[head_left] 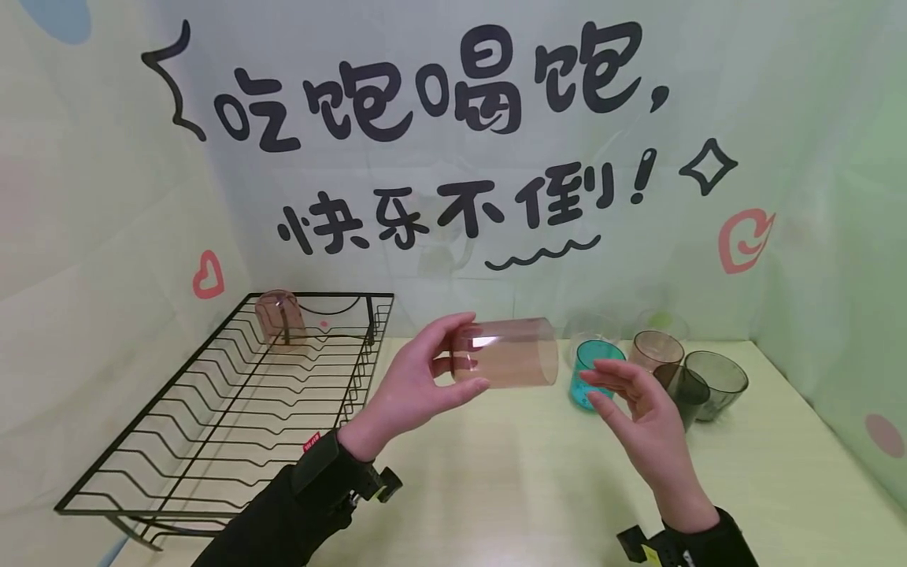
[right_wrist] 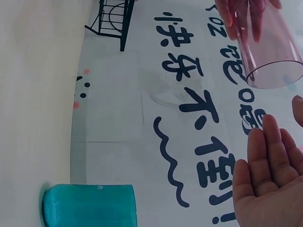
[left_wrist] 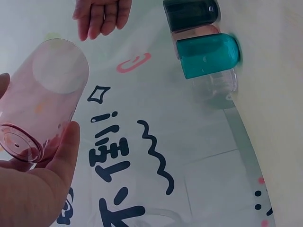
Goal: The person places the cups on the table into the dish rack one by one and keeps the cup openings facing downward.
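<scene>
My left hand (head_left: 418,378) grips a clear pink drinking glass (head_left: 513,354) by its base end, holding it sideways above the table with its mouth toward the right. In the left wrist view the thumb and fingers wrap the lower part of the glass (left_wrist: 52,90). My right hand (head_left: 648,421) is in the air to the right of the mouth, fingers relaxed and nothing held. The right wrist view has its palm (right_wrist: 274,189) facing up, apart from the pink glass (right_wrist: 270,47). Behind the right hand in the head view stands a teal glass (head_left: 588,394), partly covered by its fingers.
A black wire dish rack (head_left: 212,417) stands at the left, with another pink glass (head_left: 279,315) upside down at its far end. Right of the teal glass are a pink glass (head_left: 655,346), a dark glass (head_left: 687,390) and a grey glass (head_left: 719,382). A printed cloth (head_left: 425,173) hangs behind the table.
</scene>
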`<move>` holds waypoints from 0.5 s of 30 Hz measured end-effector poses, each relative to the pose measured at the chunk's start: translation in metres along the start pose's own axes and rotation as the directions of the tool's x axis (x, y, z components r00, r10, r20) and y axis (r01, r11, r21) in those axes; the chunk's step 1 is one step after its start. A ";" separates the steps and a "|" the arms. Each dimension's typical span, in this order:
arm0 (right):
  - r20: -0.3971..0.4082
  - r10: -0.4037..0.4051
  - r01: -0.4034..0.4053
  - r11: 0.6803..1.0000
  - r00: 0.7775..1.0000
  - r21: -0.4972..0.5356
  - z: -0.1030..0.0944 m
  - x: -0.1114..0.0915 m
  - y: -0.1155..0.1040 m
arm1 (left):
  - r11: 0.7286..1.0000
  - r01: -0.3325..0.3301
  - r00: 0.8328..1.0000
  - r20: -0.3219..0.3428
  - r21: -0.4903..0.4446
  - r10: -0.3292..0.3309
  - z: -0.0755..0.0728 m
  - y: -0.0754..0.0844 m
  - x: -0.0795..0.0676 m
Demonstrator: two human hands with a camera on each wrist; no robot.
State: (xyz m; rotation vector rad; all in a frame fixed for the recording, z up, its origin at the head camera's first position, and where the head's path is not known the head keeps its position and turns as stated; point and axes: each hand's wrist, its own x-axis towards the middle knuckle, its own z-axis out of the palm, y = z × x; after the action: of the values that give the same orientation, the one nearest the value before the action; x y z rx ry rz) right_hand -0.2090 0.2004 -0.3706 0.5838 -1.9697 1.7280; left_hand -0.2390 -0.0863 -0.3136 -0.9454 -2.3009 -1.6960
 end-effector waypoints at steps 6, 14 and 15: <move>0.002 0.030 -0.029 0.998 1.000 -0.054 -0.007 -0.001 0.003 | 1.000 0.018 1.000 0.002 -0.011 -0.017 -0.006 0.001 -0.001; 0.006 0.060 -0.059 0.990 0.998 -0.130 -0.018 -0.004 0.005 | 0.999 0.044 0.999 -0.008 0.001 -0.044 -0.017 0.002 -0.004; 0.012 0.060 -0.058 0.989 0.998 -0.139 -0.019 -0.004 0.005 | 0.999 0.053 0.999 -0.010 0.008 -0.053 -0.019 0.002 -0.005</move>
State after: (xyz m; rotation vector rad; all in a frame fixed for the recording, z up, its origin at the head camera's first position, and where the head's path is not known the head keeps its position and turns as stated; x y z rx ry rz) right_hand -0.2080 0.2196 -0.3751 0.4971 -2.1175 1.6086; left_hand -0.2385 -0.1046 -0.3071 -0.8810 -2.3452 -1.7054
